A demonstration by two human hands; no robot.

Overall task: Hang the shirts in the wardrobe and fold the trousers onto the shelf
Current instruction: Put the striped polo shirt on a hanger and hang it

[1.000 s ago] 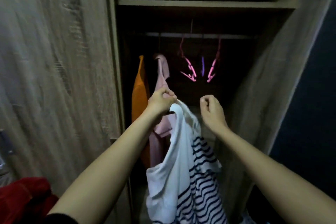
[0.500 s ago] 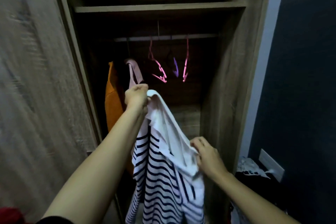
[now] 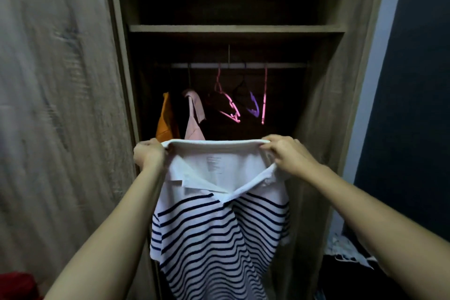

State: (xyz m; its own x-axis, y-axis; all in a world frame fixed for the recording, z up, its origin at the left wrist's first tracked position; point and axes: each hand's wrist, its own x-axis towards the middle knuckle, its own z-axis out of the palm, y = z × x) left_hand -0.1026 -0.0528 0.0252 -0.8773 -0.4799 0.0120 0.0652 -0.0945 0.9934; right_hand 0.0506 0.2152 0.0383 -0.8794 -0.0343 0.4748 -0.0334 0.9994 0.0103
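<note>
Head view: striped shirt (image 3: pixel 219 234) stretched between gripping left hand (image 3: pixel 149 153), right hand (image 3: pixel 288 154).

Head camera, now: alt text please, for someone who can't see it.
The left hand and right hand hold a white, navy-striped polo shirt spread by its shoulders before an open wooden wardrobe. On the rail behind hang an orange garment, a pink shirt, pink hangers and a purple hanger, under a shelf.

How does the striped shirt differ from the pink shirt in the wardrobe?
The striped shirt is white with dark stripes; the pink shirt is plain. The left hand and right hand hold the striped shirt spread, on no hanger; the pink shirt hangs from the rail. Both seem to have a collar.
</note>
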